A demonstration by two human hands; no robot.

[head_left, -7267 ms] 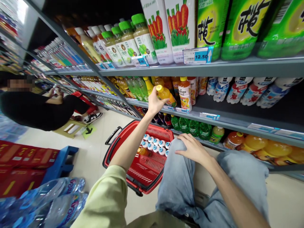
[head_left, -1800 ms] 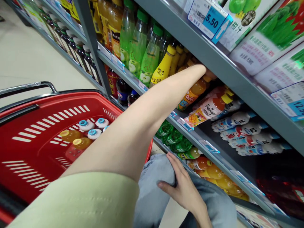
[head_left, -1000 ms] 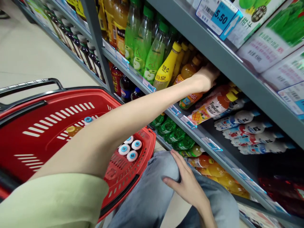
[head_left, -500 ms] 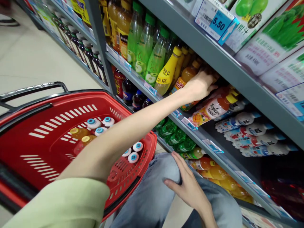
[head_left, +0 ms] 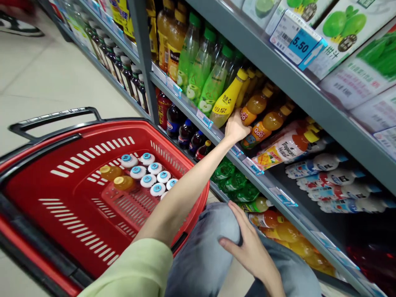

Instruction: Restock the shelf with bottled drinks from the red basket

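My left hand (head_left: pixel 237 127) is at the shelf, its fingers curled around the lower part of an orange Qoo bottle (head_left: pixel 255 103); some fingertips are hidden. A yellow bottle (head_left: pixel 227 101) leans just left of that hand, and a second Qoo bottle (head_left: pixel 267 126) stands to its right. My right hand (head_left: pixel 247 247) lies on my jeans at the knee, fingers stretched and thumb apart, holding nothing. Beneath my left arm, a red basket (head_left: pixel 102 132) holds several white-capped bottles (head_left: pixel 148 180) and two orange ones with yellow caps (head_left: pixel 123 182).
Green-capped apple bottles (head_left: pixel 213 86) are left of the yellow one. Tropicana bottles (head_left: pixel 281 146) and small blue-capped bottles (head_left: pixel 328 161) lie to the right. A grey shelf edge (head_left: pixel 278 78) runs overhead. At the upper left, a person's shoe (head_left: pixel 20 25) is on the floor.
My left hand has come forward and down from the bottle tops to the lower part of the Qoo bottle. The view has shifted, and more basket bottles show. My right hand stays on the knee.
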